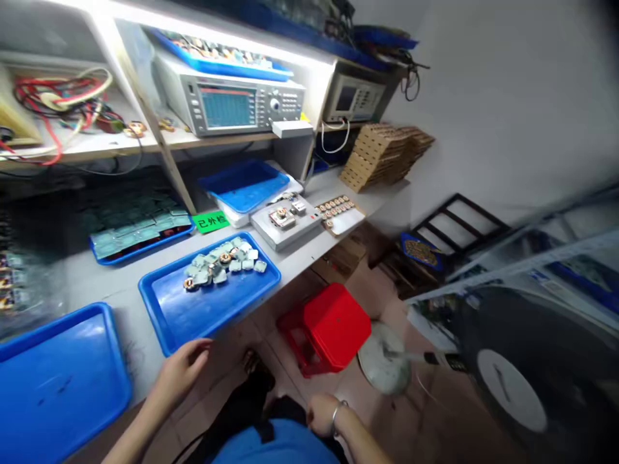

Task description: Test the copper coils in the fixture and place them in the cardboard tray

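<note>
My left hand (181,370) is at the front edge of a blue tray (162,322), its fingers loosely bent and the thumb apart, with nothing in it. Small square pale-green pieces (220,274) lie heaped in the back half of that tray, with a few copper-coloured ring-shaped coils (225,258) among them. My right hand (323,412), with a bracelet at the wrist, is low by my waist, away from the bench. Its back is towards me and its fingers are hidden.
A grey test fixture (285,222) and a board of coils (336,209) are on the bench. Another blue tray (58,380) lies at left. A red stool (336,325), a fan (512,386) and a dark chair (454,225) stand right. Measuring instruments (232,106) sit on the shelf.
</note>
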Demonstrator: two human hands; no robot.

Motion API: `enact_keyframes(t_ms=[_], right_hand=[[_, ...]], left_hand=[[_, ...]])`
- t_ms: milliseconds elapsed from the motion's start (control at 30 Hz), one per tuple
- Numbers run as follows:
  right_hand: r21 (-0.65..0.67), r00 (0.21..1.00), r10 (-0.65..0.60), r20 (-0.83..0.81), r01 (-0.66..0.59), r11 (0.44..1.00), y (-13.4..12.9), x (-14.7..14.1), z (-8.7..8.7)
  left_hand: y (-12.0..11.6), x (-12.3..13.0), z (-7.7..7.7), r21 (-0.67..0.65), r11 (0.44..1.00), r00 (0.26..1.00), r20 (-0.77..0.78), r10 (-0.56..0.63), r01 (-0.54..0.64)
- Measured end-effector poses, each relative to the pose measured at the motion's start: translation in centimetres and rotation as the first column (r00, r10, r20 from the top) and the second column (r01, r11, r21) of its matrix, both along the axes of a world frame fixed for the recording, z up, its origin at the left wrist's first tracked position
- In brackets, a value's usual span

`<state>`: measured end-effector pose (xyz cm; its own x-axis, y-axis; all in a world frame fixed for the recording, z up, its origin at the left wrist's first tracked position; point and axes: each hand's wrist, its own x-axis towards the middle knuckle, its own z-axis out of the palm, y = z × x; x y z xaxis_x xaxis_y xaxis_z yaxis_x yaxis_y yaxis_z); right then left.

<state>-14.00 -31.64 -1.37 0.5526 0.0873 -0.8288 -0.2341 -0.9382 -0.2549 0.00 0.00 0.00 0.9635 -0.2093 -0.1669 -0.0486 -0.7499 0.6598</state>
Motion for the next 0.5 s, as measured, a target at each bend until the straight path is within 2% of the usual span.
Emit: enact_keyframes(t_ms=[133,233,333,433,500], right_hand=[[-0.102,0.986,0.153,0.069,-0.145,0.984,0.1,7.2,2.4],[-0.126,0.963,0.236,0.129,-0.220,0.967,-0.3,10.7,5.3],[-0.150,0.927,0.337,0.167,-0.314,0.938,-0.6,14.1,7.7],[-0.175,0.870,0.450,0.203,-0.420,0.891,-0.2,18.6,9.2],[-0.121,0.811,0.482,0.332,-0.470,0.874,0.9,22.6,9.8]], left_hand=[[-0.6,7.2,0.9,0.027,0.990,0.968,0.217,0.127,-0.136],[-1.0,10.8,1.2,0.070,0.976,0.936,0.305,0.173,-0.204],[-1.1,12.2,1.0,0.110,0.958,0.920,0.327,0.215,-0.263],[-1.1,12.3,0.5,0.123,0.935,0.896,0.351,0.271,-0.331],[-1.4,12.5,0.1,0.124,0.921,0.880,0.365,0.303,-0.368]])
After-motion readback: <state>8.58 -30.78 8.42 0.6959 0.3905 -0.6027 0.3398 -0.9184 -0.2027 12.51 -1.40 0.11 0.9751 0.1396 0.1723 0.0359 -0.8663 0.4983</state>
